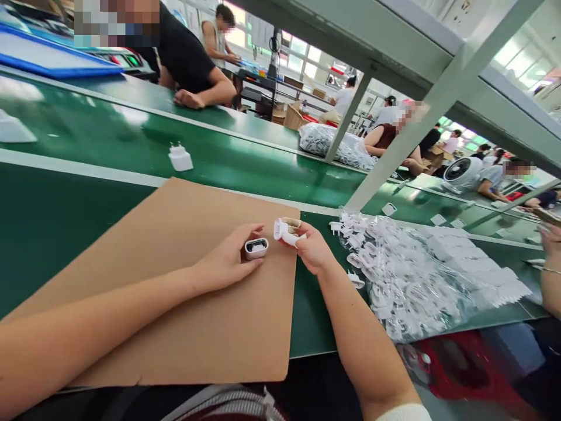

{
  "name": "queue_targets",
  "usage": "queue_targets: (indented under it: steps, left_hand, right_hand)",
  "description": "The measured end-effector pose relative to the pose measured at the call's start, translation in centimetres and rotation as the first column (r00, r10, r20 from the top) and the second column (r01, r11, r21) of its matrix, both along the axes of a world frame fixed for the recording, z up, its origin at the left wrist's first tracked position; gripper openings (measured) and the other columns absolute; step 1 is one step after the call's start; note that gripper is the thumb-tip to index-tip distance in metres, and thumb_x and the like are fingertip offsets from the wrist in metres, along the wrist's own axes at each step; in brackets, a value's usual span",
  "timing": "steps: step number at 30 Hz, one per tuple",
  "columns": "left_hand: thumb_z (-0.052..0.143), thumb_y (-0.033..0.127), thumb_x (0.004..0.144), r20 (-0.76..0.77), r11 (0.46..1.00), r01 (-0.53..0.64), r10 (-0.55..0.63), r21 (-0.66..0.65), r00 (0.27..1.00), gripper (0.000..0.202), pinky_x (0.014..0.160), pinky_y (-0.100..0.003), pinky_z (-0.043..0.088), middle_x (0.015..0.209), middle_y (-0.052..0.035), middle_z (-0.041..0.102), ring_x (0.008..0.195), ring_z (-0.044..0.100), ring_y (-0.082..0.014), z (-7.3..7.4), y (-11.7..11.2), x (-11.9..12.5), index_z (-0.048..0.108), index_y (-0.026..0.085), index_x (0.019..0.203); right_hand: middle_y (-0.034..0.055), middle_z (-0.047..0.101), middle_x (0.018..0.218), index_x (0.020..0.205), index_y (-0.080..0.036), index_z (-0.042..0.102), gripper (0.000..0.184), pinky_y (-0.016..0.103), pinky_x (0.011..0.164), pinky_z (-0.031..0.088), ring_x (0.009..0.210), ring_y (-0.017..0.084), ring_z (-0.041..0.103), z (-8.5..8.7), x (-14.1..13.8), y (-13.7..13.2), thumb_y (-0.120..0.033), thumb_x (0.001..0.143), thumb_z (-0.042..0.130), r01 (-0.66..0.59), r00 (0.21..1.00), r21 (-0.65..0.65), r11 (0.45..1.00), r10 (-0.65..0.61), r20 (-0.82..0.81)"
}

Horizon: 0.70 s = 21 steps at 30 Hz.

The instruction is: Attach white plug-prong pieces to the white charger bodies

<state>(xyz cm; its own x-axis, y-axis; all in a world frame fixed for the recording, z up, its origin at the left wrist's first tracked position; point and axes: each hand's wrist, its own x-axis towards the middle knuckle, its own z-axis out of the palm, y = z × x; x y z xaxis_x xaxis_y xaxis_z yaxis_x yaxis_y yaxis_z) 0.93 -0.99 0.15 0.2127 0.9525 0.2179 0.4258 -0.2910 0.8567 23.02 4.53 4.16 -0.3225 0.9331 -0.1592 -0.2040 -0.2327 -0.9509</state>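
Note:
Over a brown cardboard sheet [210, 327], my left hand [228, 257] grips a white charger housing [256, 248], its open end facing right and dark parts showing inside. Just to the right, my right hand [313, 248] pinches a small white plastic charger end piece [279, 228] between thumb and fingers. Pale coverings sit on some of its fingertips. The two pieces are close together but apart. On the right lies a clear plastic bag [412, 280] with many white plug pieces, some spilling out near my right forearm.
A white charger with two pins [180, 158] stands on the green conveyor belt [245, 169] beyond the cardboard. A slanted metal post [394, 134] rises at right. Across the belt, a person in black rests an arm [205, 90]. Another person's hand [551, 245] shows at far right.

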Motion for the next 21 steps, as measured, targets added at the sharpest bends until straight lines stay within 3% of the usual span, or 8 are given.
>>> queue_targets:
  steps: [2,5,9,11,15,18,21]
  left_hand:
    - [0.074,0.059,0.079,-0.019,0.999,-0.046,0.045,-0.029,0.999,0.066,0.108,-0.050,0.058,0.133,-0.0144,0.069,0.123,0.067,-0.0350,-0.1,0.2,0.2,0.064,0.021,0.132]
    - [0.071,0.063,0.081,-0.023,0.994,0.020,-0.023,-0.108,0.999,0.051,0.101,-0.048,0.059,0.115,-0.0106,0.074,0.108,0.071,-0.0329,0.2,0.5,0.1,0.074,0.024,0.113]
    - [0.081,0.062,0.073,0.128,0.972,0.069,-0.041,-0.226,0.991,0.062,0.097,-0.046,0.061,0.119,-0.0094,0.075,0.106,0.072,-0.0311,0.3,0.7,-0.3,0.072,0.025,0.121]
    - [0.082,0.062,0.072,0.139,0.965,0.055,-0.020,-0.255,0.990,0.060,0.095,-0.045,0.061,0.116,-0.0086,0.075,0.103,0.072,-0.0304,0.2,0.8,-0.4,0.073,0.025,0.117]
    - [0.078,0.064,0.074,0.100,0.968,0.061,-0.037,-0.243,0.994,0.049,0.089,-0.042,0.060,0.108,-0.0071,0.075,0.098,0.070,-0.0299,0.2,0.9,-0.4,0.076,0.026,0.105]
    - [0.077,0.065,0.074,0.108,0.968,0.053,-0.027,-0.247,0.994,0.050,0.088,-0.042,0.059,0.107,-0.0070,0.075,0.098,0.069,-0.0304,0.4,0.9,-0.3,0.077,0.027,0.106]
    - [0.083,0.066,0.066,0.125,0.973,-0.019,0.049,-0.229,0.991,0.057,0.086,-0.042,0.059,0.109,-0.0069,0.074,0.096,0.068,-0.0295,0.6,0.8,-0.3,0.074,0.027,0.108]
  right_hand:
    - [0.0012,0.081,0.101,0.102,-0.024,0.079,0.057,0.031,0.085,0.061,0.090,0.017,0.074,0.1,0.0,-0.2,-0.024,0.047,0.097,-0.036,0.999,0.018,0.999,0.036,0.008]
    - [0.0024,0.081,0.103,0.109,-0.024,0.079,0.058,0.030,0.081,0.060,0.093,0.019,0.075,0.2,-0.1,-0.5,-0.027,0.053,0.095,-0.050,0.995,0.053,0.997,0.045,0.085]
    - [0.0030,0.081,0.108,0.126,-0.026,0.073,0.071,0.032,0.083,0.059,0.094,0.020,0.075,0.2,-0.3,-0.7,-0.028,0.058,0.092,-0.004,0.983,0.153,0.988,-0.024,0.180]
    - [0.0036,0.080,0.111,0.123,-0.025,0.073,0.062,0.035,0.089,0.060,0.098,0.021,0.075,0.3,-0.5,-0.9,-0.031,0.064,0.089,-0.013,0.971,0.218,0.976,-0.039,0.235]
    - [0.0047,0.077,0.117,0.115,-0.025,0.076,0.034,0.038,0.101,0.058,0.104,0.020,0.073,0.9,-0.6,-1.9,-0.035,0.083,0.076,-0.134,0.919,0.381,0.915,-0.029,0.394]
    - [0.0046,0.076,0.116,0.118,-0.026,0.076,0.031,0.037,0.097,0.059,0.099,0.018,0.071,1.4,-0.6,-2.8,-0.033,0.089,0.071,-0.223,0.838,0.491,0.842,-0.092,0.538]
    - [0.0048,0.076,0.115,0.118,-0.026,0.073,0.028,0.036,0.098,0.058,0.102,0.019,0.071,1.7,-0.6,-3.2,-0.031,0.091,0.071,-0.199,0.812,0.555,0.808,-0.182,0.555]
